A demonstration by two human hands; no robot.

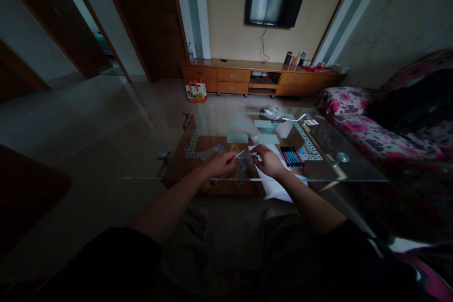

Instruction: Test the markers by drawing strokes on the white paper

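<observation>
Over the near part of the glass table point(219, 127), my left hand point(218, 163) is closed on a thin pen-like stick point(239, 154), dark red near the fingers and pale toward its tip. The tip points at my right hand point(269, 162), which is a short gap away. Its fingers are curled around a small whitish thing point(255, 155) too small to name. Just right of that hand lies a row of pens point(292, 156) with blue, black and red parts. White paper point(272, 188) lies partly under my right forearm.
Toward the table's far right are a mint-coloured basket point(268, 128) with a plastic bag point(272, 112) and a red-and-white card point(312, 122). A floral sofa point(354, 125) borders the right side. A carton with red handles point(196, 92) stands by the wooden TV cabinet point(231, 75).
</observation>
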